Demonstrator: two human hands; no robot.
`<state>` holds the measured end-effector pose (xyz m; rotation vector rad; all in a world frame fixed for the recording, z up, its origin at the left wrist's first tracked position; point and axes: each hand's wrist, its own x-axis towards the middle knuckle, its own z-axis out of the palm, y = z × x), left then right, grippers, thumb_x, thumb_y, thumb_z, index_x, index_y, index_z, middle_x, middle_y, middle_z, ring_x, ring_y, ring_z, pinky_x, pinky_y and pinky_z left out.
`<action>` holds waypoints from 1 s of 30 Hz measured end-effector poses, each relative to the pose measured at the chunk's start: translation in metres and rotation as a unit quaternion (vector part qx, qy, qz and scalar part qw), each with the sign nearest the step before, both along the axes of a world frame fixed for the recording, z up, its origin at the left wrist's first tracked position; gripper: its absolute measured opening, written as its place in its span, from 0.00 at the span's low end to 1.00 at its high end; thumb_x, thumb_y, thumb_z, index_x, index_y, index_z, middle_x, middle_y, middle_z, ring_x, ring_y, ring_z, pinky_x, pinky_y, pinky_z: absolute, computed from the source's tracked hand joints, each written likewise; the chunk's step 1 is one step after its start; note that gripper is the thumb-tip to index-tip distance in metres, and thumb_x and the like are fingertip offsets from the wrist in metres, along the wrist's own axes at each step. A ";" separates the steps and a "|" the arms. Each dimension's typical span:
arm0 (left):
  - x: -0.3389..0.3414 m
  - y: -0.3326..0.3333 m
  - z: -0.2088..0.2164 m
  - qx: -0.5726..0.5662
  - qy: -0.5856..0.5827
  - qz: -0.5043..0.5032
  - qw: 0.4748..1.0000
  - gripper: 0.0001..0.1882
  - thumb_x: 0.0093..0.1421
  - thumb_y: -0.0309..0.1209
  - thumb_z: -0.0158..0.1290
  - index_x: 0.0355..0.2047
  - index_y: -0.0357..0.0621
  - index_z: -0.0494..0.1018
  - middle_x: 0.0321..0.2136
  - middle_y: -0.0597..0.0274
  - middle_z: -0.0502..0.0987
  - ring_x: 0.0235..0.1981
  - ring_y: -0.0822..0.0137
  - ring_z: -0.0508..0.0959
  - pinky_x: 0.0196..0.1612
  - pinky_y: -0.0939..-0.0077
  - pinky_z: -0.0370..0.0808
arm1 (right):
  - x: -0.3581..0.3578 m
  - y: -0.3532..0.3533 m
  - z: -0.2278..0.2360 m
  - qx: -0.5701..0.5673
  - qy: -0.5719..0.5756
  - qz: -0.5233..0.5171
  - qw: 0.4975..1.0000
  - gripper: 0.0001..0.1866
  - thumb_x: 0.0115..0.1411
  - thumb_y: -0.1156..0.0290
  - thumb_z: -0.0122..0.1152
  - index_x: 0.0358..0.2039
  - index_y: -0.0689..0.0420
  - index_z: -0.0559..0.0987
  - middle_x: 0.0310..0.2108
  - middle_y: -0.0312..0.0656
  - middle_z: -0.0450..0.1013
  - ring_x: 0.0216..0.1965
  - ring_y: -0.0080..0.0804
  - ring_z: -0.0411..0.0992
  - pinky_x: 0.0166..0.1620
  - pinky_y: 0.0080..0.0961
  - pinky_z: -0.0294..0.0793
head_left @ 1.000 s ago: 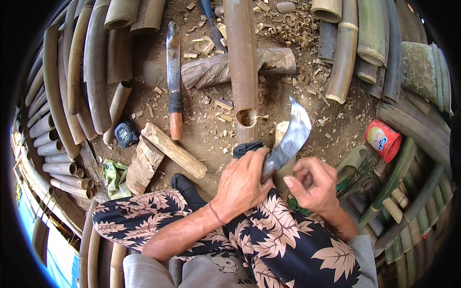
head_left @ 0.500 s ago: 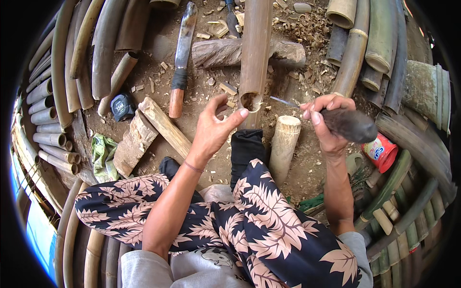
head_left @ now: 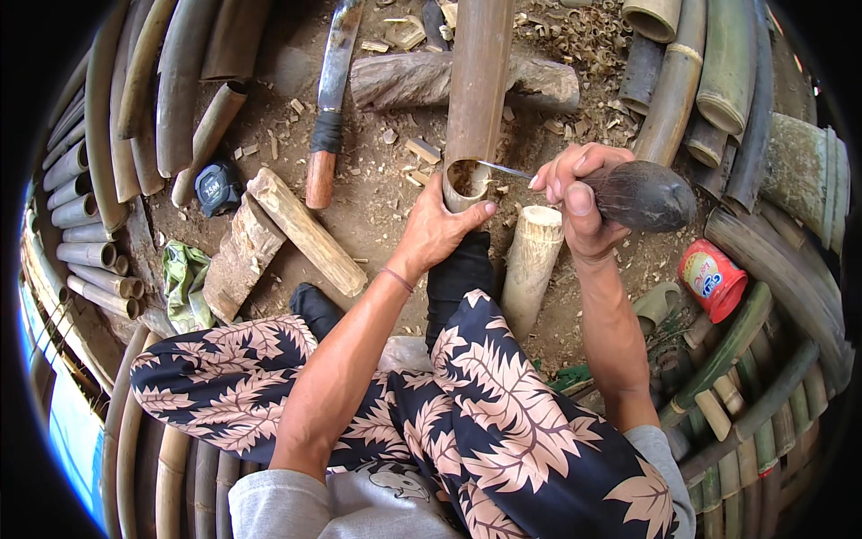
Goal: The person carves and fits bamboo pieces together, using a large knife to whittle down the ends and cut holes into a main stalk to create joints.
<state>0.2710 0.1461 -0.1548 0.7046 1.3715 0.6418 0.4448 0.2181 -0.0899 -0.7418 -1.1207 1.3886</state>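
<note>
A long brown bamboo tube (head_left: pixel 478 90) points toward me, its open end just above my black-clad foot. My left hand (head_left: pixel 436 225) is closed round the left side of that end, thumb across the front below the rim. In my right hand (head_left: pixel 584 198) is a thin-bladed knife (head_left: pixel 654 196) with a fat, dark, rounded handle. Its narrow blade points left, and the tip meets the upper right of the tube's rim. Whether the tip reaches inside the opening is hard to tell. A pale upright bamboo or wood post (head_left: pixel 535 260) stands between the tube and my right forearm.
A rough log (head_left: pixel 395 83) lies crosswise under the tube. To the left are a machete (head_left: pixel 325 117), a tape measure (head_left: pixel 218 189), wood blocks (head_left: pixel 305 235) and a green cloth (head_left: pixel 186 283). A red packet (head_left: pixel 712 280) lies at right. Bamboo pieces line both sides; shavings litter the ground.
My left hand has moved from just beside the tube's end to a grip on it. The right hand has shifted left, bringing the blade to the rim; a pale curled shaving there is gone.
</note>
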 end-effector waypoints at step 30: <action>-0.012 0.012 0.004 -0.084 -0.246 0.041 0.965 0.41 0.52 0.35 0.70 0.62 0.38 0.62 0.48 0.61 0.75 0.49 0.70 0.75 0.55 0.73 0.71 | 0.003 -0.051 0.021 0.242 -0.267 0.165 0.918 0.09 0.46 0.69 0.69 0.25 0.58 0.77 0.24 0.37 0.69 0.27 0.37 0.70 0.29 0.31 0.70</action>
